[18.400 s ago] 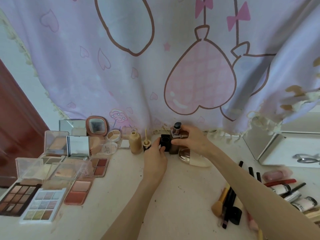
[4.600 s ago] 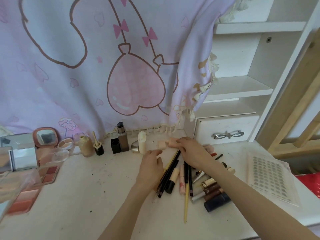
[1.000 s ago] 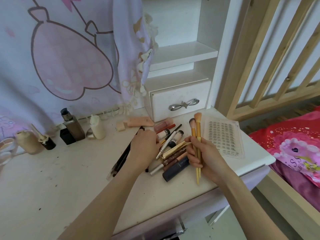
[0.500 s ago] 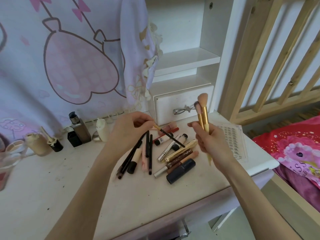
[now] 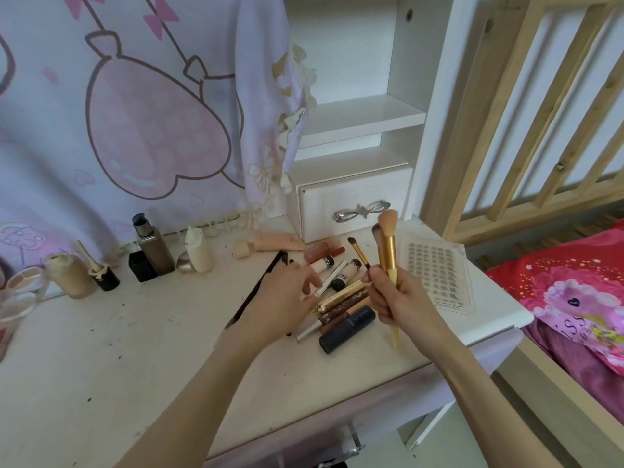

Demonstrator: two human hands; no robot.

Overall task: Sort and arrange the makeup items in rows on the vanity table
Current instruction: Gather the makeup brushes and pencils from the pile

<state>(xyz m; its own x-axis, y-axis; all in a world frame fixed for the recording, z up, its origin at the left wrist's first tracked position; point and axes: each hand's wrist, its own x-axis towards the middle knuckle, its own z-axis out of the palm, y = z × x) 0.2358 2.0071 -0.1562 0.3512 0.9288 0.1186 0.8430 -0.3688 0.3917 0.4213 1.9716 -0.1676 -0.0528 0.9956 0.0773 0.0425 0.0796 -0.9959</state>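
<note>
A person's two bare arms reach over a white vanity table. The right hand is raised above the tabletop, fingers curled tight round a bundle of brushes held upright: gold handles, a peach head on top, and a thinner dark brush leaning out to the left. The left hand hovers low over a loose pile of tubes, fingers relaxed and slightly apart, apparently holding nothing, though its underside is hidden. The pile lies crisscrossed between the hands: a gold tube, brown and white ones, a navy one nearest the edge, and black pencils partly under the left wrist. Along the back, bottles stand in a row against a pink curtain. A clear lash tray lies on the right, near the table's corner.

Risks: the thin brush sits loosely in the bundle and could slip out. The round tubes could roll off the front edge if the left hand nudges the heap, the navy one first.
</note>
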